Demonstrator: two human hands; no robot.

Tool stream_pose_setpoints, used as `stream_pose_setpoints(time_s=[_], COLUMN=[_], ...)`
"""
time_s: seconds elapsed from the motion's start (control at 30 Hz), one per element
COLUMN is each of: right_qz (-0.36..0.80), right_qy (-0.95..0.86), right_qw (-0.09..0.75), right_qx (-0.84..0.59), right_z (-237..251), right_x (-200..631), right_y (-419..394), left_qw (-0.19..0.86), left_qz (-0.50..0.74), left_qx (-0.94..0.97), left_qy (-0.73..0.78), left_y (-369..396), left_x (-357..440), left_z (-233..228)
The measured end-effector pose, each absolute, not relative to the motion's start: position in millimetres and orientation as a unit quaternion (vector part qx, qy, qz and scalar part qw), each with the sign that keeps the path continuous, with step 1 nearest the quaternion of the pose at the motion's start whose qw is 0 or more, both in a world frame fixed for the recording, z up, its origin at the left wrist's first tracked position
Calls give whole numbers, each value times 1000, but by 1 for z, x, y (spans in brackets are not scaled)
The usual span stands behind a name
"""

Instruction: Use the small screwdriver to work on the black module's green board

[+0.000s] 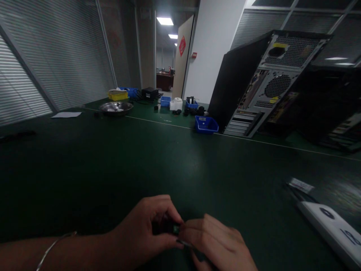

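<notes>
Near the bottom middle, my left hand point(150, 226) is closed, thumb and forefinger pinching a small dark part with a green patch point(176, 228). My right hand point(218, 241) meets it from the right, its fingers pressed together at the same part. A thin pale edge point(184, 243) shows beneath the right fingertips; whether it belongs to the part I cannot tell. Fingers hide most of what is held, so its kind does not show. Both hands are low over the dark green table point(118, 162).
A white device marked 18 point(335, 226) lies at right. Behind it stand a tilted computer case point(242, 82) and a blue bin point(207, 125). Farther back are a metal bowl point(116, 108), a yellow bin point(117, 95), a white vented part point(176, 104) and a paper sheet point(67, 114).
</notes>
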State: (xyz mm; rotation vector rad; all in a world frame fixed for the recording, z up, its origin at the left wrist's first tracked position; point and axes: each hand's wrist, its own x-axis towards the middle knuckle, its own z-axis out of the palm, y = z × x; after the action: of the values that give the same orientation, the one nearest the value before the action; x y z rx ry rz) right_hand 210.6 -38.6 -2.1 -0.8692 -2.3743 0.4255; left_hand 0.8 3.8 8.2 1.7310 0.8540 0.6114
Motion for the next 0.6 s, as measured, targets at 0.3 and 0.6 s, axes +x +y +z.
stream_pose_setpoints(time_s=[0.3, 0.6], right_qz=[30, 133], right_qy=[-891, -854], right_qw=[291, 342], right_qx=[-346, -369], right_z=[13, 4], right_x=[203, 204], right_y=[-42, -41], left_qw=[546, 596], left_qz=[270, 311], left_qx=[711, 671], left_qy=[352, 313], left_y=[6, 7], left_x=[-1, -1], left_z=[7, 10])
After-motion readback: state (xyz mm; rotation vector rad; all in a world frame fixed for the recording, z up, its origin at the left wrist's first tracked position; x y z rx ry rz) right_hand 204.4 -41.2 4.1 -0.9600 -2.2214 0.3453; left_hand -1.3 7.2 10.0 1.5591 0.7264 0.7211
